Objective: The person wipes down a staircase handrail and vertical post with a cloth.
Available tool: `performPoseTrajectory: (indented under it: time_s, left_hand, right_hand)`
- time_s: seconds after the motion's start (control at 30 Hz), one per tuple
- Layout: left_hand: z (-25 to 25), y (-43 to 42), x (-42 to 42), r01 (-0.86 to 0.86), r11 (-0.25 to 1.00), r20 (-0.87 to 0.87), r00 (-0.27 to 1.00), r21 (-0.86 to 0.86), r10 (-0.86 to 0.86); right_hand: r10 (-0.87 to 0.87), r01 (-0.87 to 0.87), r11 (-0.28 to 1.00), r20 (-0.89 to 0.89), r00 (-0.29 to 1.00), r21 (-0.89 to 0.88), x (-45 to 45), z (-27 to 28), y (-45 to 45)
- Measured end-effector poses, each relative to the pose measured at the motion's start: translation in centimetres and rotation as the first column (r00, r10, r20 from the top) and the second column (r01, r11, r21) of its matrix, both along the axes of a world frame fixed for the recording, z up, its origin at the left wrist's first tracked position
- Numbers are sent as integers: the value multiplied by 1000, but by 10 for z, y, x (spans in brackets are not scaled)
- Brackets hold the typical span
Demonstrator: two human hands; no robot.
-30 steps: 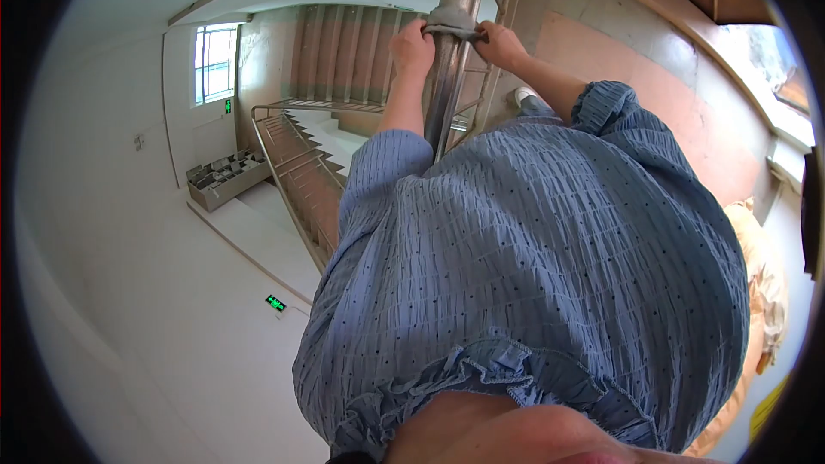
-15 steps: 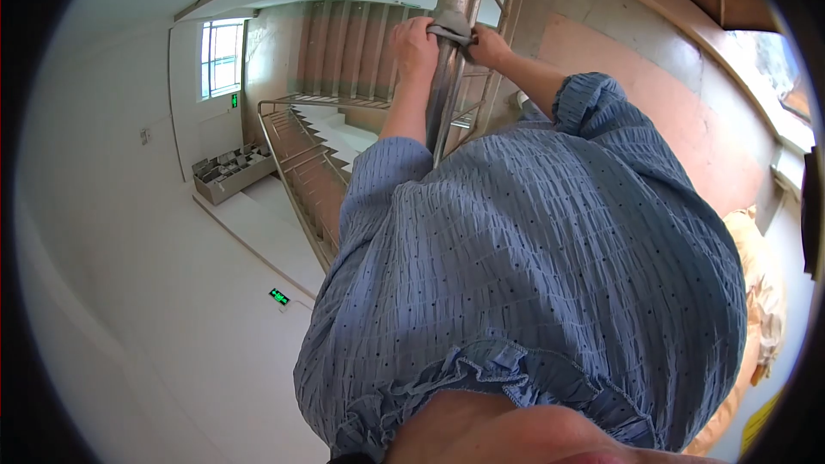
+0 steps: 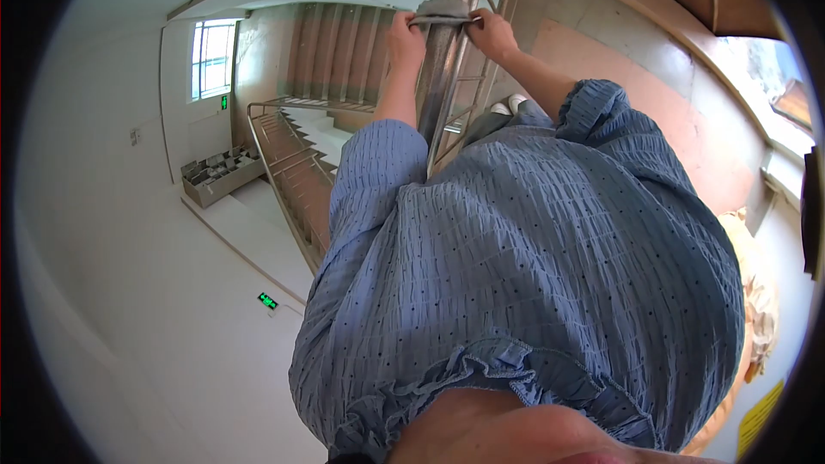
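A grey cloth (image 3: 443, 10) lies over a thick, shiny metal handrail (image 3: 441, 77) at the top centre, wrapped across its width. My left hand (image 3: 406, 37) pinches the cloth's left end beside the rail, its fingers closed. On the other side, my right hand (image 3: 491, 34) grips the right end between thumb and fingers. The cloth is drawn taut between the two hands. What lies beneath the cloth is hidden.
Stairs with a thinner metal railing (image 3: 279, 155) descend at the left. A box of small items (image 3: 223, 174) stands on a ledge there. A tan floor (image 3: 601, 77) and brown paper-like material (image 3: 760, 309) are at the right. Shoes (image 3: 509, 105) show below the rail.
The cloth looks flatter and stretched wider across the rail. My left hand has shifted slightly left and up, and my right hand has risen. Both shoes now show.
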State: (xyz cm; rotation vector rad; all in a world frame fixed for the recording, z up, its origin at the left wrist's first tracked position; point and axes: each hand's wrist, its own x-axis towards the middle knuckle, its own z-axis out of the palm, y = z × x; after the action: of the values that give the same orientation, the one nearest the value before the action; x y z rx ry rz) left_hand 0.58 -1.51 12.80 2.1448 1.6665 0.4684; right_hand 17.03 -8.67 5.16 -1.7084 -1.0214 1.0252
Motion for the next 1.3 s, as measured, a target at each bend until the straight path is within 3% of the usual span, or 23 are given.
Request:
performPoseTrajectory:
  time_s: [0.1,0.17,0.2,0.27,0.3,0.37,0.4,0.47,0.5,0.57,0.6,0.67,0.77,0.87,0.97,1.1,1.17,1.23,1.3]
  left_hand:
    - [-31,-4,-31,-21,999,7,1000,-32,22]
    - [-52,1,-48,-112,966,82,988,-233,134]
    - [-82,1,-50,-105,963,85,988,-249,129]
    - [-96,-26,-43,-99,733,131,959,-673,250]
    - [-89,-27,-32,-88,724,132,961,-684,242]
    - [-73,-24,-5,-161,583,155,877,-797,455]
    - [-65,-24,6,-152,575,158,878,-804,452]
    - [-57,-25,20,-149,729,199,908,-668,368]
    - [-62,-27,19,-146,725,200,908,-673,368]
    - [-71,-34,15,5,958,59,998,-286,12]
    - [-75,-38,12,7,959,65,998,-284,12]
    - [-75,-51,4,24,960,-23,999,-278,-32]
    - [-50,-53,9,16,956,-20,1000,-294,-22]
    - [-46,-46,13,63,967,77,996,-245,-46]
    - [-42,-62,9,76,959,-21,996,-272,-85]
    - [-55,-54,-13,71,968,12,997,-242,-70]
    - [-55,-51,-19,89,985,-35,995,-145,-95]
    - [-43,-48,-10,76,987,-17,997,-142,-80]
    - [-39,-45,-4,71,988,4,997,-139,-71]
  right_hand:
    - [88,-85,996,69,994,-35,3,37,-12]
    - [198,-202,978,73,977,49,8,64,-13]
    - [198,-200,979,70,978,32,2,38,-14]
    - [149,-147,988,41,988,-39,5,26,-35]
    - [109,-108,994,48,993,-28,8,27,-36]
    - [51,-51,999,74,996,-14,15,23,-34]
    - [3,-4,1000,91,996,11,18,19,-34]
    - [8,-6,1000,115,993,-16,22,9,-39]
    - [16,-11,999,131,991,-36,24,6,-43]
    - [99,-81,989,148,984,-128,24,3,-57]
    - [182,-146,966,158,970,-214,25,4,-62]
    - [197,-162,962,147,969,-222,23,1,-71]
    - [232,-197,950,126,965,-243,29,6,-69]
    - [226,-191,958,150,963,-215,35,17,-58]
    - [232,-202,958,137,963,-203,31,13,-73]
    - [211,-192,973,162,964,-126,28,18,-64]
    - [194,-178,978,163,967,-106,26,18,-56]
    - [96,-87,995,173,980,-56,27,12,-49]
    - [150,-140,988,208,966,-62,23,3,-48]
